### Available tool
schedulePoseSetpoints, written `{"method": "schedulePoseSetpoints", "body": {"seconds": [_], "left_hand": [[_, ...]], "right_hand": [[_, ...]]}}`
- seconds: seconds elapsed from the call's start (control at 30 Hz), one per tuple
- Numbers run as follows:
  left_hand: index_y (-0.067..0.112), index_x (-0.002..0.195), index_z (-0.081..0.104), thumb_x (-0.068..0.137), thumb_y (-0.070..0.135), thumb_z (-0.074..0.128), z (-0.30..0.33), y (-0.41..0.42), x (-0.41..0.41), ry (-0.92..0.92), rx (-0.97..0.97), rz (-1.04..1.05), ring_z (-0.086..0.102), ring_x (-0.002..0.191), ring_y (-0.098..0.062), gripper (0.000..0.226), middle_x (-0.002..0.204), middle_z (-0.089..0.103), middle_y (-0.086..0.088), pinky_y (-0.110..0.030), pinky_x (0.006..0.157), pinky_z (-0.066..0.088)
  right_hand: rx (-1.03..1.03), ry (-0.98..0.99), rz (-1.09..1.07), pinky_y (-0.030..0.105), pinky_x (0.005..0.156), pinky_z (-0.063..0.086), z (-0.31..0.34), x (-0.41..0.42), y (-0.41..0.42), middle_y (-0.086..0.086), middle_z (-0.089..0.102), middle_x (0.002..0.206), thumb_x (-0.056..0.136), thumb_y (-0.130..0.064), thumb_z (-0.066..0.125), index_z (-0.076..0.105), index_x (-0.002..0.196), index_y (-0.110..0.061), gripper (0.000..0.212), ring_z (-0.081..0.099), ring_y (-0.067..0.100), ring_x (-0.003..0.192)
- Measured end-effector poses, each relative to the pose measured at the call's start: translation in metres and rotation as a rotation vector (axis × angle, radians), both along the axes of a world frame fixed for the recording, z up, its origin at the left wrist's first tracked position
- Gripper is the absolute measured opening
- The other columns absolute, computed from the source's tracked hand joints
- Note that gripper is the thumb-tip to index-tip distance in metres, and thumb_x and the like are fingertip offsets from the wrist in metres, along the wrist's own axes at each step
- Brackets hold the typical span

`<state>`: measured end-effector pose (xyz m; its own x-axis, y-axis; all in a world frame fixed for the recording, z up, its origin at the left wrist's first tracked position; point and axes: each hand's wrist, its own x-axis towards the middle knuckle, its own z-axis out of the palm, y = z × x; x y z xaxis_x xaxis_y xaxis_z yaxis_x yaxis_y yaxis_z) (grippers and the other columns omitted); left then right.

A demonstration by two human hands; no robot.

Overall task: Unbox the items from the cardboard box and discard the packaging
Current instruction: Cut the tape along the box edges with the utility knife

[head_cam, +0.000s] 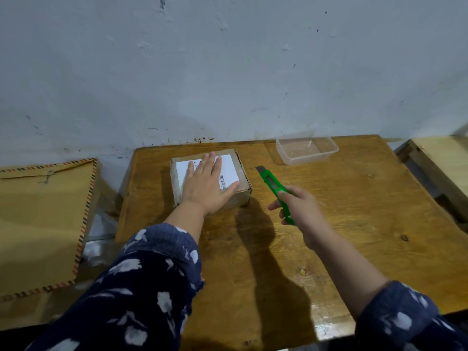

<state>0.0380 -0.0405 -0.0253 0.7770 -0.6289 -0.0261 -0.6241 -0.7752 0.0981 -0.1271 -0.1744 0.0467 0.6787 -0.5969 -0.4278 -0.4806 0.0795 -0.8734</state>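
The fingers [212, 163] of the left hand [206, 184] lie straight and flat on top of the cardboard box [243, 183], pressing it to the bench [354, 211]. The right hand [301, 206] has its fingers curled tight round a green box cutter [272, 186], blade out and pointing toward the box. The box sits sealed near the bench's far edge, label up, so cutting, emptying and discarding all seem to remain. A clear plastic tub [307, 150] stands well apart on the worn wood. Behind is a scuffed pale wall [228, 72].
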Motion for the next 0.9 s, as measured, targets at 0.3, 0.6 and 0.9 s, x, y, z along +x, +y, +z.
{"method": "schedulePoseSetpoints", "body": {"seconds": [0.3,0.6,0.9], "left_hand": [[0.016,0.152,-0.008,0.085,0.077,0.008,0.013,-0.047,-0.005,0.179,-0.019,0.228,-0.02,0.146,-0.023,0.092,0.16,-0.014,-0.007,-0.057,0.114,-0.01],[0.046,0.147,-0.01,0.052,0.1,0.019,0.028,0.014,0.039,0.233,0.186,-0.029,-0.01,0.147,-0.03,0.113,0.16,-0.018,0.001,-0.056,0.116,-0.002],[0.037,0.151,-0.003,0.064,0.096,0.013,0.017,0.003,0.0,0.153,0.06,0.251,-0.008,0.147,-0.034,0.106,0.161,-0.013,-0.005,-0.055,0.115,0.001]], "right_hand": [[0.14,-0.018,-0.172,0.035,0.069,0.045,-0.019,0.019,-0.015,0.006,0.072,0.09,0.095,-0.017,0.052,0.059,0.107,-0.022,0.016,0.058,0.019,0.067],[0.144,0.025,-0.066,0.044,0.086,0.047,-0.031,0.026,0.0,0.006,0.072,0.091,0.096,-0.015,0.048,0.049,0.116,-0.015,0.02,0.063,0.018,0.065],[0.081,-0.023,-0.021,0.032,0.067,0.044,-0.019,0.025,-0.001,0.007,0.069,0.09,0.097,-0.012,0.046,0.043,0.139,-0.031,0.046,0.056,0.016,0.065]]}}
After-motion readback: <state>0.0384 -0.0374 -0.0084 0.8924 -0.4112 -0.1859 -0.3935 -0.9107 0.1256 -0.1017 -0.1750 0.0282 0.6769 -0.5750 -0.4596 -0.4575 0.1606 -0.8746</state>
